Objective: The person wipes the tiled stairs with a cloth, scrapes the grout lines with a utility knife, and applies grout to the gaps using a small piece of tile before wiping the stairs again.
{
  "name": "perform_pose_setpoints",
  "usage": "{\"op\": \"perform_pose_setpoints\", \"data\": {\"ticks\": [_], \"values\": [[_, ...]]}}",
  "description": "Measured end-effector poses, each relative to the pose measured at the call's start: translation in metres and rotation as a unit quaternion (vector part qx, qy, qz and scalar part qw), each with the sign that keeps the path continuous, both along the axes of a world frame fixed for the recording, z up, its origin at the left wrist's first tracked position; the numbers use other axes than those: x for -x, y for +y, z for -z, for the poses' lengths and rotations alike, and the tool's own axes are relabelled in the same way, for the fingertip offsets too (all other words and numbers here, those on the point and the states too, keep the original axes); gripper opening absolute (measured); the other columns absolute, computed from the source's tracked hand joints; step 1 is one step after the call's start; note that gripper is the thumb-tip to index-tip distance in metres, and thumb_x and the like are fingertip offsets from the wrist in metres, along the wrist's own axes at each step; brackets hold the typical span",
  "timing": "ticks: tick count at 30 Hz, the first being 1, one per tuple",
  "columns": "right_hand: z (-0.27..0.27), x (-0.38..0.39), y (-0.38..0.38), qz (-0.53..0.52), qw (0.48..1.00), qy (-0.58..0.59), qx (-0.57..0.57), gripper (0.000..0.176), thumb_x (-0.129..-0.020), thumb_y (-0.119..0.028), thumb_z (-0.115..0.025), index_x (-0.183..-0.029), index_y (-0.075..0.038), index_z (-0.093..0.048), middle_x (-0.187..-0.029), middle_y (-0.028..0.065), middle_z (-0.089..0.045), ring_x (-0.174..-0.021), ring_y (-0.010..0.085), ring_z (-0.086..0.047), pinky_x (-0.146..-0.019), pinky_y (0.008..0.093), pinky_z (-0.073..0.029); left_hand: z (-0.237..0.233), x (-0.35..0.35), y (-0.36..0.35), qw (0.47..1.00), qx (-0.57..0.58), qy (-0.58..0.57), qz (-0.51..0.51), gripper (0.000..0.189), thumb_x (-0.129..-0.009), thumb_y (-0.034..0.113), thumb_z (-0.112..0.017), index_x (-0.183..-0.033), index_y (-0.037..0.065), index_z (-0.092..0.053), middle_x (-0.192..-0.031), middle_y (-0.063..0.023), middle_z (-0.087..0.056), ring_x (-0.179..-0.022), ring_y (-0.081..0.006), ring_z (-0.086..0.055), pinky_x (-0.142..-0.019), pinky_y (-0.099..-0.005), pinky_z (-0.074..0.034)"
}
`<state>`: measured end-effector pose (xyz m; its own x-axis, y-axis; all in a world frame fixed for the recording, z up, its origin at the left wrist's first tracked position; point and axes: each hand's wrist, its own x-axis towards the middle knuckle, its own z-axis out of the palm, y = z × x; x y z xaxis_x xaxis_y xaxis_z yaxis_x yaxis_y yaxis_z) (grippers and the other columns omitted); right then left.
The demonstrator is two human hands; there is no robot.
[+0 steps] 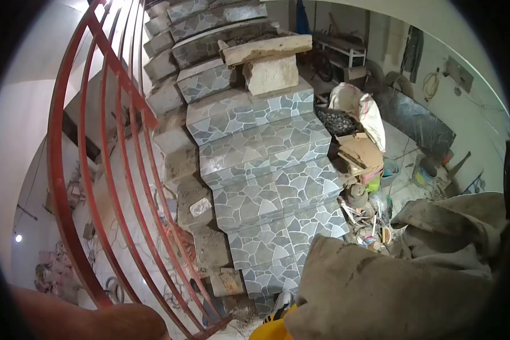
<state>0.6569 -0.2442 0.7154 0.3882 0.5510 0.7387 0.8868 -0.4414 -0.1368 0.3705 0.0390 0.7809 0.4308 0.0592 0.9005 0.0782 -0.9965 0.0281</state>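
Note:
Part of a bare arm (pixel 96 318) crosses the bottom left corner, close to the foot of the red metal railing (pixel 68 187); no fingers show on it. My right hand is out of the picture. Large folds of dusty grey-brown cloth (pixel 391 294), perhaps a sack or a garment, fill the lower right, very near the camera. What holds this cloth is hidden. Below me, a shoe (pixel 283 301) and some yellow fabric (pixel 273 328) show at the bottom of a staircase (pixel 272 187) faced with grey stone-pattern tiles.
A board (pixel 269 49) lies across a pale block (pixel 272 75) on an upper step. Rough, untiled step edges (pixel 195 238) run beside the railing. On the right are a white sack (pixel 371 119), cardboard (pixel 361 152), buckets (pixel 425 171) and cluttered tools. A dark panel (pixel 416 122) leans against the wall.

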Motion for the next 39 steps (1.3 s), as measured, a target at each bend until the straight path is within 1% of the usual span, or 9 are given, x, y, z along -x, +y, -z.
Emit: {"op": "perform_pose_setpoints", "data": {"ticks": [7, 12, 15, 17, 19, 22, 28, 33, 39], "values": [[0.035, -0.065, -0.004, -0.056, 0.983, 0.175, -0.005, 0.039, -0.09, -0.029, -0.066, -0.123, -0.007, -0.063, -0.073, 0.0019, -0.062, -0.065, 0.0067, -0.053, -0.065, 0.0212, -0.042, -0.004, -0.026, -0.045, 0.998, 0.025, 0.028, -0.057, 0.051, -0.102, 0.033, -0.038, -0.129, -0.01, -0.046, -0.122, -0.0161, -0.059, -0.111, -0.0238, -0.059, -0.1, -0.0376, -0.047], [0.214, -0.131, 0.033, -0.048, 0.866, 0.495, -0.039, 0.045, -0.092, -0.043, -0.064, -0.116, -0.005, -0.066, -0.072, 0.0039, -0.063, -0.072, 0.0096, -0.054, -0.069, 0.0271, -0.045, -0.002, -0.047, -0.08, 0.992, 0.066, 0.066, -0.09, 0.052, -0.103, 0.034, -0.037, -0.129, -0.01, -0.046, -0.122, -0.016, -0.059, -0.112, -0.0236, -0.059, -0.101, -0.0374, -0.047], [0.319, -0.127, 0.014, 0.022, 0.772, 0.635, 0.001, 0.06, -0.093, -0.054, -0.058, -0.103, 0.004, -0.068, -0.083, 0.009, -0.067, -0.079, 0.0161, -0.056, -0.076, 0.0324, -0.047, 0.038, -0.078, -0.067, 0.984, 0.08, 0.083, -0.137, 0.049, -0.098, 0.032, -0.049, -0.119, -0.012, -0.052, -0.114, -0.0208, -0.061, -0.106, -0.0307, -0.06, -0.096, -0.0427, -0.047], [0.391, -0.13, -0.011, 0.019, 0.596, 0.794, -0.119, 0.046, -0.096, -0.037, -0.061, -0.114, 0.005, -0.063, -0.105, 0.0139, -0.067, -0.094, 0.0195, -0.064, -0.083, 0.0346, -0.052, 0.076, -0.103, -0.056, 0.983, 0.146, 0.036, -0.102, 0.04, -0.09, 0.024, -0.064, -0.107, -0.011, -0.058, -0.105, -0.0217, -0.065, -0.099, -0.031, -0.062, -0.092, -0.0426, -0.048], [0.391, -0.125, -0.018, -0.017, 0.438, 0.857, -0.27, 0.042, -0.091, -0.027, -0.067, -0.115, 0.007, -0.061, -0.106, 0.0167, -0.067, -0.096, 0.0259, -0.066, -0.085, 0.0395, -0.055, 0.115, -0.119, -0.053, 0.956, 0.282, 0.029, -0.079, 0.034, -0.083, 0.017, -0.074, -0.104, -0.006, -0.061, -0.1, -0.0168, -0.068, -0.094, -0.0285, -0.063, -0.089, -0.0428, -0.049], [0.402, -0.148, -0.033, -0.073, 0.362, 0.874, -0.317, 0.038, -0.09, -0.013, -0.064, -0.122, 0.005, -0.057, -0.116, 0.0202, -0.064, -0.102, 0.0308, -0.066, -0.091, 0.0456, -0.054, 0.177, -0.131, -0.036, 0.896, 0.406, 0.177, -0.019, 0.028, -0.083, 0.011, -0.073, -0.108, 0.002, -0.066, -0.1, -0.0119, -0.07, -0.089, -0.0244, -0.065, -0.083, -0.0367, -0.051], [0.395, -0.223, -0.013, -0.009, 0.448, 0.823, -0.35, 0.041, -0.088, -0.017, -0.059, -0.122, 0.005, -0.057, -0.118, 0.0189, -0.062, -0.105, 0.0321, -0.063, -0.093, 0.0453, -0.052, 0.337, -0.179, -0.021, 0.744, 0.491, 0.436, 0.122, 0.028, -0.088, 0.016, -0.068, -0.113, 0.005, -0.064, -0.103, -0.0167, -0.068, -0.094, -0.0292, -0.067, -0.081, -0.0389, -0.052], [0.347, -0.284, 0.058, -0.02, 0.642, 0.701, -0.311, 0.042, -0.089, -0.02, -0.064, -0.12, 0.007, -0.059, -0.115, 0.0156, -0.063, -0.102, 0.0249, -0.063, -0.088, 0.0362, -0.052, 0.472, -0.243, -0.008, 0.692, 0.429, 0.546, 0.197, 0.028, -0.089, 0.015, -0.062, -0.115, 0.006, -0.061, -0.108, -0.0159, -0.066, -0.101, -0.0352, -0.063, -0.088, -0.0448, -0.049], [0.409, -0.352, 0.169, 0.039, 0.819, 0.541, -0.188, 0.042, -0.091, -0.031, -0.066, -0.117, 0.002, -0.066, -0.109, 0.0096, -0.067, -0.1, 0.0171, -0.062, -0.086, 0.0307, -0.049, 0.445, -0.306, 0.051, 0.601, 0.545, 0.439, 0.386, 0.029, -0.09, 0.017, -0.063, -0.117, 0.004, -0.061, -0.105, -0.0174, -0.067, -0.098, -0.0335, -0.065, -0.084, -0.0427, -0.051]]}}
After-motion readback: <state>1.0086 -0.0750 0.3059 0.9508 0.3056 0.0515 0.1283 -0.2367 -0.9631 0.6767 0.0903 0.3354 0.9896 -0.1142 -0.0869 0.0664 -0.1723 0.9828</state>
